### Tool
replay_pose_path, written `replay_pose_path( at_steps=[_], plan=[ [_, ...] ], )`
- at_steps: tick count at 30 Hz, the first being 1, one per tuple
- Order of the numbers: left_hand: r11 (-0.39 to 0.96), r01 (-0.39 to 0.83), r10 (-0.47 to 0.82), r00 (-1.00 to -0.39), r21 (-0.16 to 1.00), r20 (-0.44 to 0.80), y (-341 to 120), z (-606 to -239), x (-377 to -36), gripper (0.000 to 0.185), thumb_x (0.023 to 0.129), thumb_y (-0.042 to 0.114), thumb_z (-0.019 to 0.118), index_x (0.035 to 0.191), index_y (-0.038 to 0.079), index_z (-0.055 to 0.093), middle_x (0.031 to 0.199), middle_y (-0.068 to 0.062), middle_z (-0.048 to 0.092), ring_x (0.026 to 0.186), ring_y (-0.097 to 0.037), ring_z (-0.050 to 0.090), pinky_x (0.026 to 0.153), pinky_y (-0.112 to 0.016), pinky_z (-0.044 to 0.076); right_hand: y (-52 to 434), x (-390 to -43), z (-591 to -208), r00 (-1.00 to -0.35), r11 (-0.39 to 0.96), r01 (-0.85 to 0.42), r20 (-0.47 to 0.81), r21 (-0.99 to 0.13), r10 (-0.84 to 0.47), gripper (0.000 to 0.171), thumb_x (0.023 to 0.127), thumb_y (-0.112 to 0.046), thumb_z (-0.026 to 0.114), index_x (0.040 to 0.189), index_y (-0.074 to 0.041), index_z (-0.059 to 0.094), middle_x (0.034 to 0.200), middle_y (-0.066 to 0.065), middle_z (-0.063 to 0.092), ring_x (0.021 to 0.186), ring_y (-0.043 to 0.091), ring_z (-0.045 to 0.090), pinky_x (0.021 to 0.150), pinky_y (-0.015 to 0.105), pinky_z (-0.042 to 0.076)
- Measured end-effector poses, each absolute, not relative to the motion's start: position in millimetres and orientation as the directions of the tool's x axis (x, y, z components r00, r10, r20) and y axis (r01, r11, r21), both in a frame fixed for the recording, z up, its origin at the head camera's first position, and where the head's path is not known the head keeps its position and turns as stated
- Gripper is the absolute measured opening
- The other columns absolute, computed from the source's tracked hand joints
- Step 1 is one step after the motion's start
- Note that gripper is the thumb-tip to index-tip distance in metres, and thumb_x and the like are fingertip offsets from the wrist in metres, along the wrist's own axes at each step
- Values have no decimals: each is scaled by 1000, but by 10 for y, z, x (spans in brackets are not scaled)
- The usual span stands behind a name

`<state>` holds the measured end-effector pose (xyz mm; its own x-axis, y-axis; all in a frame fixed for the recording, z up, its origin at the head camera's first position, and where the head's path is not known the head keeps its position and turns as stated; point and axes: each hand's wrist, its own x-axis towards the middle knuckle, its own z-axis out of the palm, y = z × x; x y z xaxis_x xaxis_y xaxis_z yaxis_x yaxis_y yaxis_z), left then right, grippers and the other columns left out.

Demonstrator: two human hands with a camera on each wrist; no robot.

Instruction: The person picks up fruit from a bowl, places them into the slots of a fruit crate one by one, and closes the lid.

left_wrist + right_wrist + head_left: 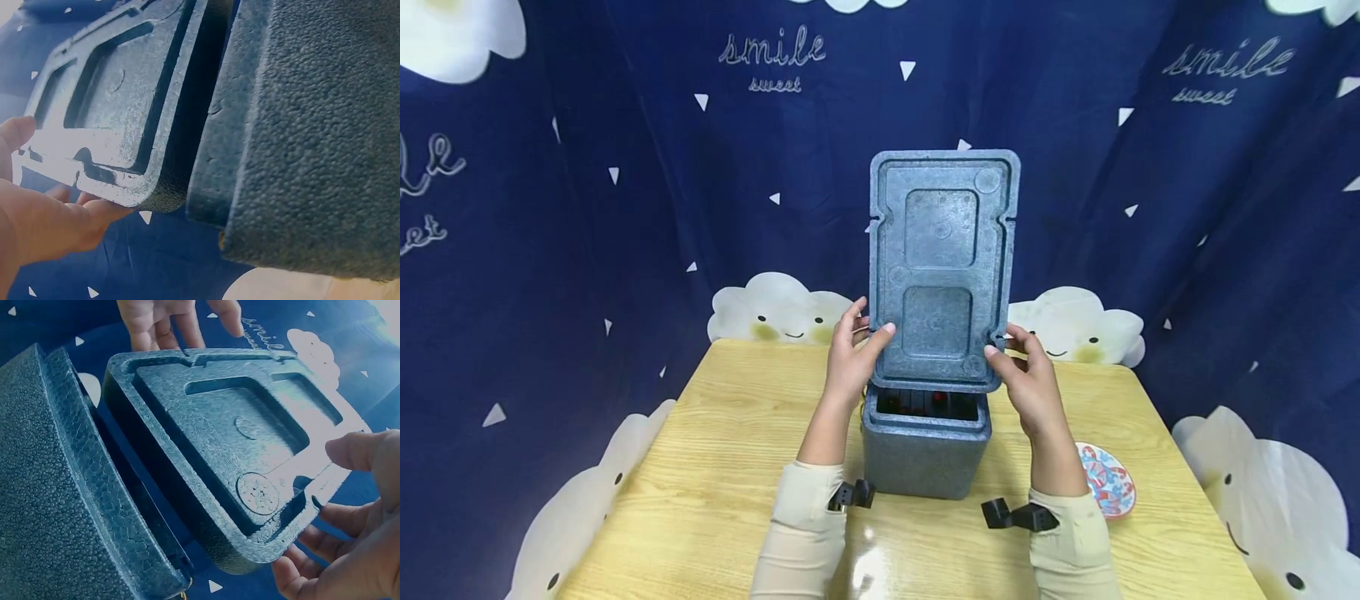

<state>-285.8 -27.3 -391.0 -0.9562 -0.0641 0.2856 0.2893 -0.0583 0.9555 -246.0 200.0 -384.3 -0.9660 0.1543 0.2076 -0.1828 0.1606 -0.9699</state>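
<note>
Both hands hold up a dark blue-grey foam lid [937, 275], its recessed underside facing me, tilted almost upright. My left hand [852, 354] grips the lid's left edge, thumb on the inner face and fingers behind. On the opposite edge my right hand [1028, 379] pinches the lid the same way, near a notch. Just below stands the matching foam box [925, 458], its top uncovered. Some small red things [939, 398] show in the dark inside. In the right wrist view the lid [250, 425] is apart from the box rim [119, 481].
The box stands on a light wooden table [722, 467]. To the right, partly behind my forearm, lies a round plate [1108, 479] with a red and blue pattern. A dark blue curtain [760, 150] with clouds and white triangles hangs behind the table.
</note>
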Motion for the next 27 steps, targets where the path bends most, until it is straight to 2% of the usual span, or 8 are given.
replay_pose_path(
  at_steps=[4,7,12,15,22,27],
  plan=[
    [-91,337,-31,-941,937,336,-291,-3866,-2870,54,87,15,63,137,6,44,124,-18,42,116,-32,44,92,-43,39,2007,-2482,-3834,-966,178,-191,217,-965,140,65,91,-20,58,147,-14,25,117,15,39,92,21,46,74,30,39],
    [-92,327,-25,-945,941,326,-305,-3848,-2868,51,88,16,63,136,8,47,125,-17,45,117,-31,42,94,-44,36,2020,-2500,-3828,-966,154,-206,226,-966,123,63,93,-22,56,148,-17,25,117,17,41,96,21,48,80,35,41],
    [-94,292,0,-956,952,293,-319,-3868,-2876,48,90,20,61,135,10,48,127,-13,48,112,-29,46,93,-45,37,2052,-2533,-3810,-955,96,-253,265,-963,137,56,96,-21,51,145,-9,30,130,20,39,111,24,43,95,46,35],
    [-121,281,23,-958,952,286,-310,-3892,-2873,48,90,19,60,135,8,46,124,-14,48,109,-30,49,93,-45,38,2068,-2547,-3800,-944,81,-274,284,-958,167,54,97,-23,49,145,-6,31,137,18,36,117,26,39,98,47,32],
    [-149,322,51,-942,935,333,-275,-3936,-2876,53,92,22,56,140,13,38,121,-18,46,112,-31,47,95,-47,35,2059,-2566,-3823,-936,13,-309,306,-951,174,57,98,-32,44,148,-16,23,132,17,34,126,28,32,101,53,25],
    [-144,326,46,-941,934,335,-278,-3961,-2871,50,94,25,53,140,13,39,125,-18,42,114,-32,45,95,-48,34,2058,-2575,-3839,-910,-40,-379,365,-924,198,51,99,-29,44,143,-5,34,135,14,39,126,25,35,99,53,29]
  ],
)
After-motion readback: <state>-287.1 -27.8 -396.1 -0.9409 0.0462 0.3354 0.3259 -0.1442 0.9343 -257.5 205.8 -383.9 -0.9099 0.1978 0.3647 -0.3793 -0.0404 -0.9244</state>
